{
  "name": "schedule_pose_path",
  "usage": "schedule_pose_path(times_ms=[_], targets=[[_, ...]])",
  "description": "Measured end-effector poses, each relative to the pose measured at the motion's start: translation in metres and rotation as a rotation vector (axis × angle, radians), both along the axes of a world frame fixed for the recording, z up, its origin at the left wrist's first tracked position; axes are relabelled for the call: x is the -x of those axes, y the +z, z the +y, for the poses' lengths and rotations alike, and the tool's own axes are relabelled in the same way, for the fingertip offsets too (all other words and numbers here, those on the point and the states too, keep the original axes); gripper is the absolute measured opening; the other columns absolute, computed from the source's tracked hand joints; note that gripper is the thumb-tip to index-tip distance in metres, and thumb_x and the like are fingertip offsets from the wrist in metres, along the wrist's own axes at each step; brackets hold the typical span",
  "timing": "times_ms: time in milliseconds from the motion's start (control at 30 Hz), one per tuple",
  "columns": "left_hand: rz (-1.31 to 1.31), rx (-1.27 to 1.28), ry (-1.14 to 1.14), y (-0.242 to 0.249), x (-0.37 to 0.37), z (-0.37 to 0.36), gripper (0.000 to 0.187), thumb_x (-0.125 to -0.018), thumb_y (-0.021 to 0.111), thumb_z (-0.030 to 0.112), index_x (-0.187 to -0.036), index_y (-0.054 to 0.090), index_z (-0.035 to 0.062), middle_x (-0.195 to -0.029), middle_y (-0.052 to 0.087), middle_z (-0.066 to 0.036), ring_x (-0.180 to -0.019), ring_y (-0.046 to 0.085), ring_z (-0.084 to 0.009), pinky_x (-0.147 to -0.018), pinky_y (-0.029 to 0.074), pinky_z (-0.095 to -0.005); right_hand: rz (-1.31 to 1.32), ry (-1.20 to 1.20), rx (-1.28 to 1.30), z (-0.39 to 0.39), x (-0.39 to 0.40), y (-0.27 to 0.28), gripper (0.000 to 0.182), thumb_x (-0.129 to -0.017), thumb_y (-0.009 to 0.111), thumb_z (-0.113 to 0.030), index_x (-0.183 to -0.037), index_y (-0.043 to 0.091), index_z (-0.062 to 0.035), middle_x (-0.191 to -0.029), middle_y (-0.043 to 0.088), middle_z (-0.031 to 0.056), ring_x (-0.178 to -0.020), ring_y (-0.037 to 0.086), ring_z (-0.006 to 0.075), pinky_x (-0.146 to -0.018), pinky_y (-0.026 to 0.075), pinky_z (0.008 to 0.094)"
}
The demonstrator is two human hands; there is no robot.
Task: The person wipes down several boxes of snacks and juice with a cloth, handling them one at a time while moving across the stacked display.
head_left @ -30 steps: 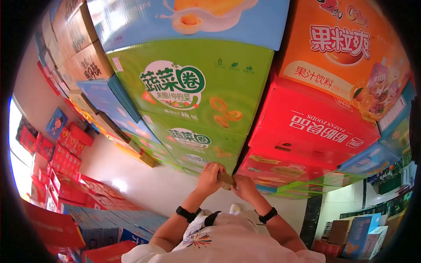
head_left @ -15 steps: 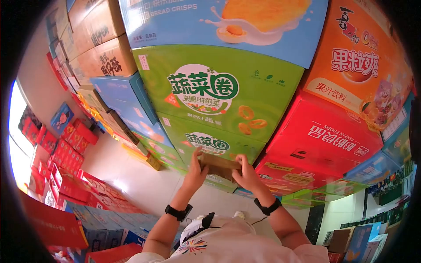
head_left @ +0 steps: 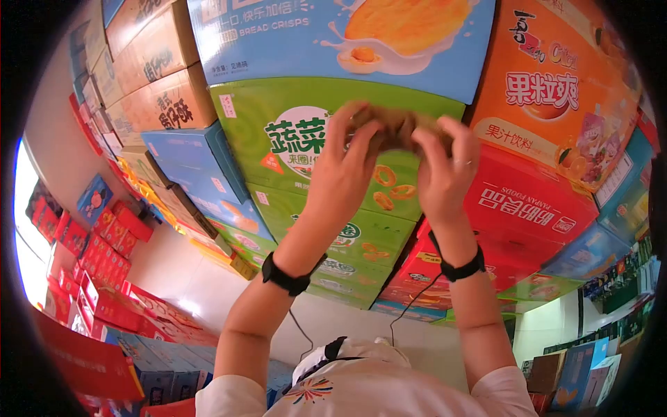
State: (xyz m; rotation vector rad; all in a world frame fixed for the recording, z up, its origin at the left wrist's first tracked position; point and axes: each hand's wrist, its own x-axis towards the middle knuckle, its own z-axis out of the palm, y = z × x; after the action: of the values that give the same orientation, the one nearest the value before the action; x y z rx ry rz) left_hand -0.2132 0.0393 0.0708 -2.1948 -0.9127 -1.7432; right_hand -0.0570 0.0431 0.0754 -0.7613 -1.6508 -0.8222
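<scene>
A brown, flat piece (head_left: 399, 128), folded or crumpled in the middle, is stretched between my two hands; blur hides whether it is cardboard or paper. My left hand (head_left: 347, 160) pinches its left end, fingers bent. At its right end, my right hand (head_left: 446, 167) is closed on it with thumb and fingers. Both hands are raised in front of a green carton (head_left: 240, 118) with white and green lettering, covering part of its print. Directly above that carton is a blue bread crisps carton (head_left: 271, 59).
On the right, an orange drink carton (head_left: 535, 132) sits over a red carton (head_left: 535, 198). Brown cartons (head_left: 167, 66) and a blue carton (head_left: 187, 153) are stacked at left. Red boxes (head_left: 108, 243) stand beyond the pale floor (head_left: 187, 267). A thin cable (head_left: 410, 306) hangs by my right wrist.
Both hands have risen from the lower green cartons to the upper one, bringing the brown piece along. It now looks more folded between them.
</scene>
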Motion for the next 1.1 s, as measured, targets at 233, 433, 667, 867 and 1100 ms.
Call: schedule_pose_path(times_ms=[233, 433, 667, 867, 1100], targets=[[0.081, -0.226, 0.235, 0.001, -0.047, 0.039, 0.047, -0.073, 0.058, -0.006, -0.119, 0.051, -0.0015, -0.126, 0.039, -0.018, -0.103, 0.051, -0.0333, -0.082, 0.046, -0.0394, -0.050, -0.288, -0.099, 0.024, -0.015, 0.003, 0.033, -0.074, 0.058, -0.007, -0.107, 0.060, -0.0063, -0.115, 0.053, 0.0038, -0.097, 0.052, 0.0242, -0.080, 0.044, 0.0383], [0.097, -0.044, 0.216, -0.040, -0.043, 0.026, 0.041, -0.073, 0.058, 0.002, -0.114, 0.055, -0.0003, -0.125, 0.043, -0.019, -0.108, 0.050, -0.0338, -0.088, 0.043, -0.0400, -0.065, -0.301, 0.072, 0.012, -0.013, -0.050, 0.041, -0.074, 0.058, -0.009, -0.115, 0.056, -0.0037, -0.122, 0.048, 0.0072, -0.100, 0.051, 0.0264, -0.079, 0.044, 0.0386], [0.105, 0.392, 0.134, -0.170, -0.044, -0.002, 0.038, -0.072, 0.058, -0.001, -0.111, 0.056, 0.0005, -0.121, 0.046, -0.017, -0.104, 0.052, -0.0337, -0.085, 0.045, -0.0412, -0.099, -0.207, 0.402, -0.008, -0.013, -0.174, 0.047, -0.068, 0.064, -0.007, -0.114, 0.053, -0.0019, -0.122, 0.047, 0.0102, -0.102, 0.049, 0.0289, -0.079, 0.042, 0.0404], [0.112, 0.427, 0.081, -0.215, -0.038, -0.010, 0.036, -0.073, 0.057, -0.001, -0.109, 0.053, 0.0024, -0.115, 0.047, -0.014, -0.100, 0.052, -0.0333, -0.083, 0.044, -0.0422, -0.197, -0.238, 0.477, -0.014, -0.017, -0.220, 0.036, -0.073, 0.057, -0.005, -0.109, 0.054, -0.0022, -0.117, 0.048, 0.0097, -0.098, 0.050, 0.0280, -0.077, 0.042, 0.0408], [0.119, 0.236, 0.074, -0.122, -0.031, -0.007, 0.040, -0.071, 0.059, -0.001, -0.109, 0.053, 0.0062, -0.113, 0.047, -0.017, -0.097, 0.050, -0.0362, -0.079, 0.042, -0.0431, -0.100, -0.095, 0.290, -0.007, -0.022, -0.127, 0.033, -0.069, 0.057, -0.005, -0.102, 0.054, -0.0035, -0.110, 0.050, 0.0122, -0.092, 0.052, 0.0303, -0.075, 0.043, 0.0416]])
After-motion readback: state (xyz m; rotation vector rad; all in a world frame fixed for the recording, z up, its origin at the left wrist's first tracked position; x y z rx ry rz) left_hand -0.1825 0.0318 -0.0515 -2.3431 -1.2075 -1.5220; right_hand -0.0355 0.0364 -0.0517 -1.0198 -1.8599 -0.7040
